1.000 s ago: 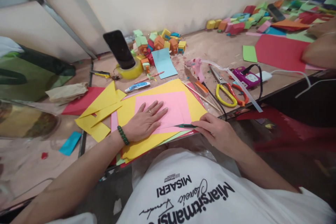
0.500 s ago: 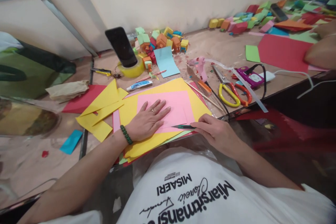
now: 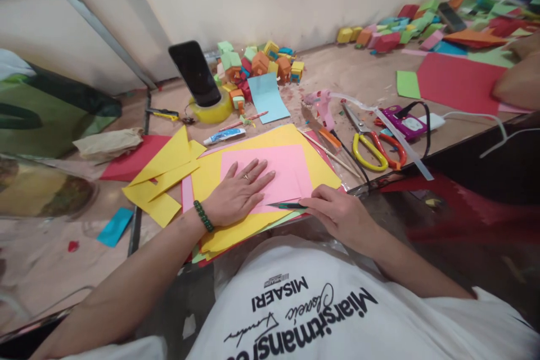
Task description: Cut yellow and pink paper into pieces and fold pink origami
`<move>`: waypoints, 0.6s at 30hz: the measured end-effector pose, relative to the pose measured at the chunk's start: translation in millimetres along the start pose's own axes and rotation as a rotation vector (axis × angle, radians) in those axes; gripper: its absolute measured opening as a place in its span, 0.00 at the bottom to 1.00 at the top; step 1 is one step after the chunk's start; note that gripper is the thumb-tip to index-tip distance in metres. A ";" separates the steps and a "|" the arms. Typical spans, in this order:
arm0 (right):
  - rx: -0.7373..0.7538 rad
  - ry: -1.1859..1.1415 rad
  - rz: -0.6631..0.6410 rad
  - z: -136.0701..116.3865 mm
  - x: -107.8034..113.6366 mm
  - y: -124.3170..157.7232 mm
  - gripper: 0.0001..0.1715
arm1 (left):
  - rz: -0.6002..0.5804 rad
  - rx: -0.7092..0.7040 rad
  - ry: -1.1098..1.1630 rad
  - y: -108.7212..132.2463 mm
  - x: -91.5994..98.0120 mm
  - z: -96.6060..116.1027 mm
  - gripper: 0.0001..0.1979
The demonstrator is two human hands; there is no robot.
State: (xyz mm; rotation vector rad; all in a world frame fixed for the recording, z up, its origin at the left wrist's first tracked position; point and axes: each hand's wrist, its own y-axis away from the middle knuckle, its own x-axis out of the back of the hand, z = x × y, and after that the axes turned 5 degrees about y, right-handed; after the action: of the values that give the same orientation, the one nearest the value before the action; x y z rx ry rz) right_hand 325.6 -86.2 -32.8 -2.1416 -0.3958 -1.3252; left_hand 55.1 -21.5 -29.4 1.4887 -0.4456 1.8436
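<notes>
My left hand (image 3: 236,194) lies flat with its fingers stretched out, pressing on a pink paper sheet (image 3: 278,160). That sheet rests on larger yellow paper (image 3: 318,166), which tops a stack of coloured sheets. In my right hand (image 3: 337,211) is a slim pointed cutting tool (image 3: 289,205), dark and green. Its tip points left and lies along the pink paper's near edge, below my left fingertips. My right fingers are closed around its back end, so its handle is partly hidden. A fine line runs across the pink paper near the tool.
Behind the stack stand a phone (image 3: 194,74) on a tape roll (image 3: 211,109), a glue tube (image 3: 224,135) and small paper boxes (image 3: 259,64). Rightward lie a pink glue gun (image 3: 323,109), scissors (image 3: 369,152) and a purple power strip (image 3: 403,122). Another person's arm (image 3: 517,87) rests on red paper (image 3: 462,84).
My right hand has slid a little to the left with the cutting tool, along the near edge of the pink paper. My left hand stays in place.
</notes>
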 end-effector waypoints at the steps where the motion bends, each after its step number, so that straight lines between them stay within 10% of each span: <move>1: 0.002 0.003 -0.001 -1.0 -0.5 -0.7 0.16 | -0.007 0.000 0.001 -0.3 -0.2 0.3 0.27; 18: 0.012 0.047 -0.004 -10.0 -9.7 -3.6 0.17 | -0.022 0.061 -0.012 17.1 6.7 -12.3 0.27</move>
State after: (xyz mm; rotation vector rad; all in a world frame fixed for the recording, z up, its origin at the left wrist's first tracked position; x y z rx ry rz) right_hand 312.1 -89.0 -36.8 -2.0975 -0.3882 -1.3691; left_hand 33.7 -23.1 -23.6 1.5400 -0.3802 1.8470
